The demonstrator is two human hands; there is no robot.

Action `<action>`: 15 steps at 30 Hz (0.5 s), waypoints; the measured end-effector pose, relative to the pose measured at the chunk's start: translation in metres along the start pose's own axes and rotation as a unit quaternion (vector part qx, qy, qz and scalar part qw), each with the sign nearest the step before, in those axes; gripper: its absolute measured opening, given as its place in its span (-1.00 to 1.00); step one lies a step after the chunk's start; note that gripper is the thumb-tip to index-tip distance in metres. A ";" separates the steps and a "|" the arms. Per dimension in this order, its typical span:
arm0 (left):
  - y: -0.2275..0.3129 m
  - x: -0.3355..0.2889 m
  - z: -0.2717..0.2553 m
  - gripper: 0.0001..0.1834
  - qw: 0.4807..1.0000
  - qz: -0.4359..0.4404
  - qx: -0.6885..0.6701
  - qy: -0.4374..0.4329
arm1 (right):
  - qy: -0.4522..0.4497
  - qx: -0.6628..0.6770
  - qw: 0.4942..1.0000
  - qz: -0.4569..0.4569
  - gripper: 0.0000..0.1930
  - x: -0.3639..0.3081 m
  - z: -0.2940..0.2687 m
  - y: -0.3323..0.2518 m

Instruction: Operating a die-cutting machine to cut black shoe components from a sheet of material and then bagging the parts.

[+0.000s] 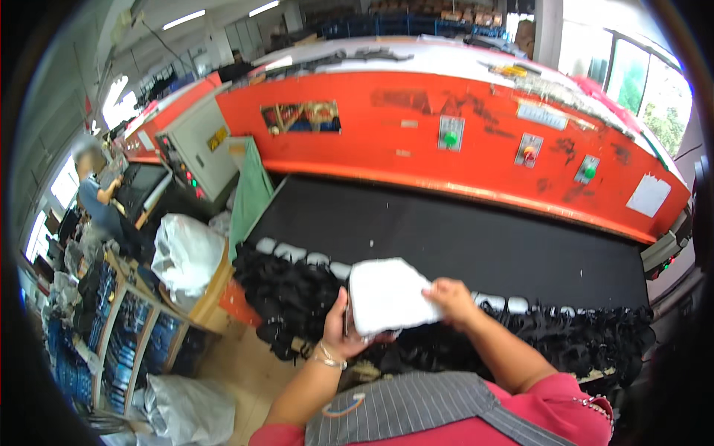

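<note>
Both hands hold a white, flat, roughly square piece [390, 295] with rounded corners, in front of my body. My left hand [342, 327] supports its lower left side, thumb up along the edge and fingers partly hidden beneath. At the right edge, my right hand [452, 301] pinches the piece between thumb and fingers. Whether it is one thick pad or a stack of sheets I cannot tell. Below it lie heaps of black strap-like pieces [520, 338] along the belt's near edge. White pads [491, 302] lie in a row at the far side of these heaps.
A black conveyor belt [446, 230] runs under a long red machine [357, 141] with buttons. To the left stand a grey control cabinet [197, 152], a white sack [186, 253] and a shelf [123, 342] of dark blue items. Another person [104, 193] works farther off.
</note>
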State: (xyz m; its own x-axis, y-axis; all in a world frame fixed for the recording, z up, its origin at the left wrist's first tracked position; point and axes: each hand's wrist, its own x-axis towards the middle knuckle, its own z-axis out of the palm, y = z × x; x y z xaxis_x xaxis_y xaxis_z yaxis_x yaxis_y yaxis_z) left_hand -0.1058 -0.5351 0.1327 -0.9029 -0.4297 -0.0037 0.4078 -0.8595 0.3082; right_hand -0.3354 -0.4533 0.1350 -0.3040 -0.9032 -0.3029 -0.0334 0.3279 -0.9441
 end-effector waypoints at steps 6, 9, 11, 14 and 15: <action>0.007 0.003 -0.001 -0.31 0.996 0.068 0.058 0.028 | 0.055 0.127 0.990 -0.039 -0.68 0.021 0.031 0.005; 0.002 -0.001 0.001 -0.40 0.969 0.164 0.134 0.125 | 0.078 0.159 0.984 -0.011 -0.65 0.016 0.060 0.013; -0.001 -0.002 -0.004 -0.38 0.945 0.248 0.140 0.160 | 0.022 0.123 0.992 0.024 -0.64 -0.001 0.072 0.014; 0.017 -0.014 -0.018 -0.31 0.915 0.329 0.147 0.183 | -0.022 0.019 1.000 0.000 -0.62 -0.014 0.065 0.016; 0.025 -0.021 -0.019 -0.30 0.928 0.311 0.102 0.176 | -0.030 -0.023 0.999 0.020 -0.61 -0.021 0.055 0.006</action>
State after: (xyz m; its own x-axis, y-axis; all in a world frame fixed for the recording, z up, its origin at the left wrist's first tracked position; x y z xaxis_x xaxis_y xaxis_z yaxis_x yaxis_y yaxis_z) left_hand -0.0745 -0.5529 0.1222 -0.3864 -0.9201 -0.0640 0.7689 -0.3597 0.5286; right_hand -0.2770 -0.4473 0.1289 -0.2486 -0.9033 -0.3496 -0.0673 0.3761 -0.9241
